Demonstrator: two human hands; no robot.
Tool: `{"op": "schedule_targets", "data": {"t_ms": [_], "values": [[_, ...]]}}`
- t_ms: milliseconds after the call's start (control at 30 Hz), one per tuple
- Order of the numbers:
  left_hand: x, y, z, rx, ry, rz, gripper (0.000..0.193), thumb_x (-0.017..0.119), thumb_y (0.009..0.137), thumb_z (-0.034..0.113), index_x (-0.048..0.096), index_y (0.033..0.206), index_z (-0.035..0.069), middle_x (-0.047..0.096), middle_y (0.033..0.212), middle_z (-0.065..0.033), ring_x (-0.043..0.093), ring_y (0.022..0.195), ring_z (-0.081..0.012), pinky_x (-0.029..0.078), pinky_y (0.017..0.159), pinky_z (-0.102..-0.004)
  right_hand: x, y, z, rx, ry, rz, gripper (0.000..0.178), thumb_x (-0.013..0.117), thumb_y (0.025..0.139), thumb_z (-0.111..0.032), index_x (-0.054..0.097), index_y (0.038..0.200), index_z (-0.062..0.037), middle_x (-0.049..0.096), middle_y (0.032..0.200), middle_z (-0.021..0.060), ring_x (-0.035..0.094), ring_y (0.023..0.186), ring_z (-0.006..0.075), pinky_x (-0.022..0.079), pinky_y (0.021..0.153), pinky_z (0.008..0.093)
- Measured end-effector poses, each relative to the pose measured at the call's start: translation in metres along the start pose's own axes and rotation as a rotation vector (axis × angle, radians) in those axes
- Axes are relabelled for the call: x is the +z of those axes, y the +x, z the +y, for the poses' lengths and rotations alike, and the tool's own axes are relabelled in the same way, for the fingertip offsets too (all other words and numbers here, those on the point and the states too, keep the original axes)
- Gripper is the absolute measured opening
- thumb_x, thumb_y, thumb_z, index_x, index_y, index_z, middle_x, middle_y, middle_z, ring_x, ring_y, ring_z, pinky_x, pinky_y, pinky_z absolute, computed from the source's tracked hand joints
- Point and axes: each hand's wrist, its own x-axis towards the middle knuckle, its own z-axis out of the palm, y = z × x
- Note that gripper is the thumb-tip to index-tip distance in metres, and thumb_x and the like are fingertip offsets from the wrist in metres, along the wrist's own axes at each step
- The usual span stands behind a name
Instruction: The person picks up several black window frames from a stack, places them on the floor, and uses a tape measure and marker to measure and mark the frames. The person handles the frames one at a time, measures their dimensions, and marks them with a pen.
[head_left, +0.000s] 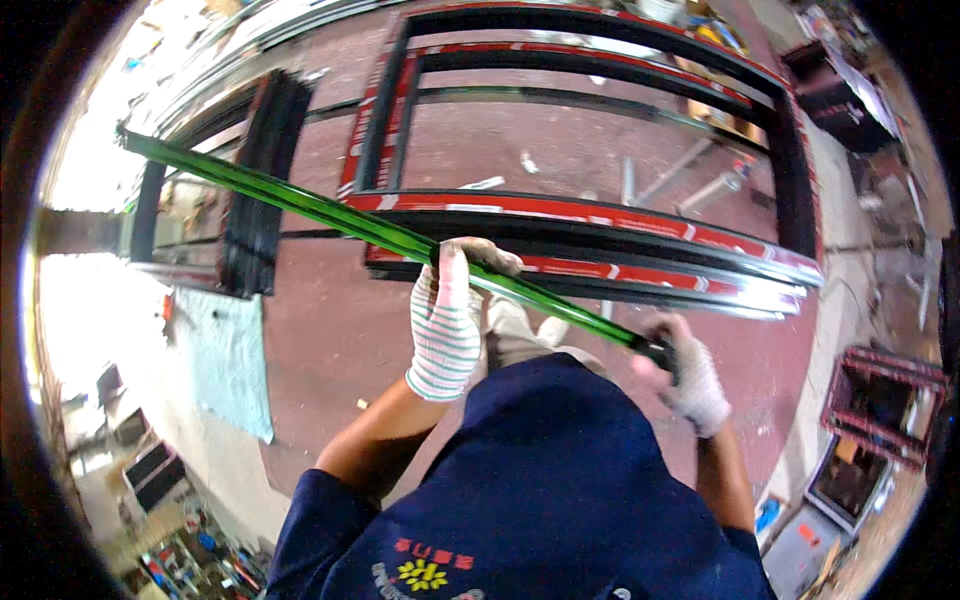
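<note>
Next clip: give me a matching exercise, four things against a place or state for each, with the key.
Things:
1. left hand
2. right hand
3. green bar
4. cloth

Places or states:
A. lies flat on the floor, left of the person
B. grips the bar's near end
C. held slanting over the frames
D. grips the bar mid-length

Pairs: 1-D, 2-B, 3-C, 4-A

My left hand and right hand wear knitted cloth gloves, slightly grubby. The long green strip I grip looks smooth and glossy. The stacked frames show shiny metal under red film; the floor is matt, rough.
</note>
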Motion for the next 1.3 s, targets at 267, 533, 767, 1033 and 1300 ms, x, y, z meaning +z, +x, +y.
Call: {"op": "schedule_targets", "data": {"t_ms": [267, 533, 767, 1033, 1300], "values": [[-0.159, 0.028, -0.05, -0.113, -0.116, 0.537, 0.032, 0.06, 0.1, 0.038, 0.06, 0.099, 0.006, 0.063, 0.093, -0.0081, 0.065, 0.086, -0.0244, 0.055, 0.079, -0.0448, -0.099, -0.051, 0.147, 0.225, -0.452, 0.103, 0.031, 0.072, 0.078, -0.009, 0.056, 0.105, -0.0054, 0.066, 0.092, 0.0189, 0.066, 0.085, 0.0372, 0.053, 0.078, 0.0411], [-0.173, 0.05, -0.092, -0.397, 0.159, 0.614, 0.045, 0.063, 0.094, 0.051, 0.055, 0.111, 0.01, 0.066, 0.081, -0.0074, 0.064, 0.06, -0.0237, 0.048, 0.045, -0.0371, -0.146, -0.067, 0.205, 0.278, -0.46, 0.168, 0.03, 0.068, 0.078, -0.002, 0.057, 0.106, -0.0042, 0.063, 0.091, 0.0159, 0.063, 0.083, 0.0309, 0.051, 0.08, 0.0374], [-0.181, 0.069, -0.087, -0.497, 0.289, 0.639, 0.053, 0.062, 0.092, 0.056, 0.058, 0.104, 0.005, 0.067, 0.068, -0.0135, 0.062, 0.048, -0.0248, 0.043, 0.036, -0.0349, -0.147, -0.047, 0.165, 0.136, -0.553, 0.202, 0.027, 0.07, 0.079, -0.004, 0.058, 0.104, -0.0047, 0.063, 0.091, 0.0152, 0.063, 0.082, 0.0311, 0.051, 0.079, 0.0383], [-0.154, 0.063, -0.075, -0.496, 0.546, 0.607, 0.056, 0.054, 0.096, 0.059, 0.063, 0.097, 0.003, 0.067, 0.068, -0.008, 0.06, 0.048, -0.0177, 0.046, 0.039, -0.0305, -0.149, -0.043, 0.154, 0.145, -0.69, 0.239, 0.022, 0.069, 0.084, -0.016, 0.058, 0.1, -0.0066, 0.063, 0.091, 0.0164, 0.062, 0.088, 0.0367, 0.051, 0.076, 0.0442], [-0.205, 0.087, -0.097, -0.626, 0.495, 0.596, 0.066, 0.056, 0.086, 0.074, 0.058, 0.085, 0.008, 0.066, 0.067, -0.0102, 0.06, 0.05, -0.0235, 0.041, 0.042, -0.033, -0.132, -0.027, 0.189, 0.275, -0.843, 0.484, 0.03, 0.079, 0.079, -0.025, 0.067, 0.102, -0.0098, 0.067, 0.09, 0.0156, 0.064, 0.086, 0.0343, 0.052, 0.075, 0.0428]]}}
